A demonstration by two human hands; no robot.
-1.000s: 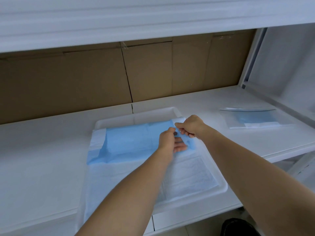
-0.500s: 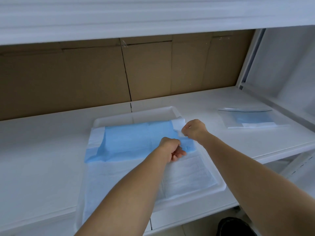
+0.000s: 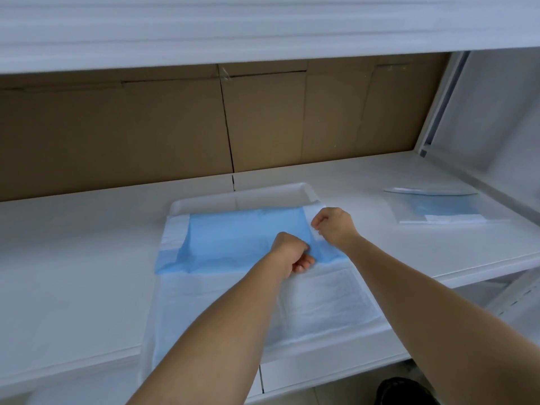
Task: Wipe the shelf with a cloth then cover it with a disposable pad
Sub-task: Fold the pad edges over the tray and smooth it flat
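Observation:
A disposable pad (image 3: 233,244) lies half unfolded over a white tray (image 3: 242,197) on the white shelf (image 3: 73,258). Its far part shows the blue backing folded over; the near part shows the white quilted side. My left hand (image 3: 292,254) pinches the blue fold's near right edge with curled fingers. A little farther back and to the right, my right hand (image 3: 333,226) pinches the white border at the fold's right corner. Both forearms reach in from the lower edge.
A clear packet (image 3: 441,207) holding another folded blue pad lies on the shelf at the right. Brown cardboard (image 3: 175,127) lines the back. Another shelf board (image 3: 263,24) hangs overhead, and a white side panel (image 3: 496,112) stands at the right.
My hands have drawn apart: the left slid slightly toward me along the blue fold, the right moved to the corner. The pad's right end is stretched flatter.

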